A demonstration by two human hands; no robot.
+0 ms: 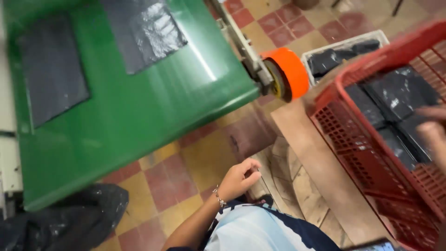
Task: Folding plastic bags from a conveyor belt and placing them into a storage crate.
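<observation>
Two hands: right hand [432,135] blurred, grip unclear, over black packets [395,95] in red crate [357,153].
Left hand [239,179]: loosely curled, empty, well apart from crate.

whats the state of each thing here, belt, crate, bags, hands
belt: green, two flat black bags lying on it
bags on belt: flat, apart from each other
crate: red, partly filled with stacked black bags
white tray: holds black bags
orange roller: at the belt's end
left hand: loosely curled, holds nothing
right hand: blurred, over the crate's bags; grip unclear
</observation>
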